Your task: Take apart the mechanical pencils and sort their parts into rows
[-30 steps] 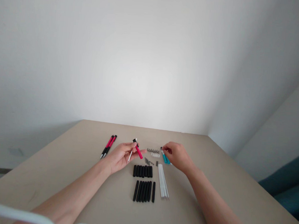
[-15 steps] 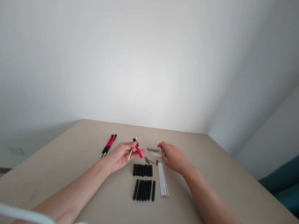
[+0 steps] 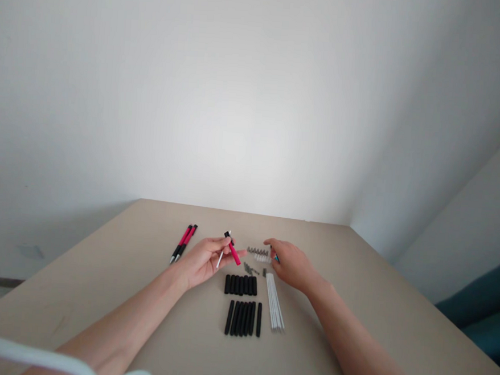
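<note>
My left hand (image 3: 205,260) is closed in a pinch above the table. Between its fingers are a pink pen barrel (image 3: 234,254) with a black end and a thin white refill (image 3: 220,258), the barrel slanting down to the right. My right hand (image 3: 292,263) is low over the right end of the small parts, index finger stretched out to the left. Under that hand a bit of something blue (image 3: 276,258) shows, mostly hidden. Beside its fingers lie a row of metal cone tips (image 3: 257,251), several small clear pieces (image 3: 262,258) and some springs (image 3: 250,269).
Two pink and black pens (image 3: 185,243) lie to the left. Nearer me are a row of short black grips (image 3: 241,285), a row of longer black tubes (image 3: 243,318) and several white refills (image 3: 275,303). A white wall (image 3: 246,124) stands behind the table (image 3: 170,342).
The whole view has shifted slightly, so the things on the table appear a little further right. Both hands keep nearly the same place and grip.
</note>
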### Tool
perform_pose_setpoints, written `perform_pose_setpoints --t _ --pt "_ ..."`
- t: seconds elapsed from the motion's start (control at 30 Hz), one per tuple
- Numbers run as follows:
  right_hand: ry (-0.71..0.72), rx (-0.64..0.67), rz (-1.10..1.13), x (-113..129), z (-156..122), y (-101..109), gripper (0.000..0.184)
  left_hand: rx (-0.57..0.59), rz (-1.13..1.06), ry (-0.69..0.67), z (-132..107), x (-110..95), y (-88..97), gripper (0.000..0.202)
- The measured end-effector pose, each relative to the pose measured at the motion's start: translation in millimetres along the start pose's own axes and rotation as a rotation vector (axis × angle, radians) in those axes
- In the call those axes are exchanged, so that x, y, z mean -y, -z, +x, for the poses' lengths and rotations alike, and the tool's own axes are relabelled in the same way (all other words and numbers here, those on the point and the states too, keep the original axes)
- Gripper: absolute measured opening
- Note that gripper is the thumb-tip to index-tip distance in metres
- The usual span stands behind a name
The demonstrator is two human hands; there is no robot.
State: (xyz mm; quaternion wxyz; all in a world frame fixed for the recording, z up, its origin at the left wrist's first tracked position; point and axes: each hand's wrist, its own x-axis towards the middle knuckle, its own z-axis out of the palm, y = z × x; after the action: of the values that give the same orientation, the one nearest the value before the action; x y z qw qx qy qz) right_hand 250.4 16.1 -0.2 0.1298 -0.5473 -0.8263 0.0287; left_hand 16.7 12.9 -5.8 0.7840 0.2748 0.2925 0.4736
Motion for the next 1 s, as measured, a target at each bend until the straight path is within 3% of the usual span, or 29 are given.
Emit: perform_pose_setpoints --t 0.17,0.43,1.0 --pt "0.053 -0.095 0.029 8.4 -6.2 15.8 0.033 -0.022 0.027 0.031 1.6 0.6 2.8 0.013" --pt "0.088 0.073 -0.051 16.4 -10.8 18.0 0.03 -0.082 0.115 0.104 1.6 1.1 5.5 0.013" --pt "0.056 0.177 -0.101 23.1 -8.3 15.5 0.034 -0.095 0.158 0.144 0.2 2.8 1.2 0.017"
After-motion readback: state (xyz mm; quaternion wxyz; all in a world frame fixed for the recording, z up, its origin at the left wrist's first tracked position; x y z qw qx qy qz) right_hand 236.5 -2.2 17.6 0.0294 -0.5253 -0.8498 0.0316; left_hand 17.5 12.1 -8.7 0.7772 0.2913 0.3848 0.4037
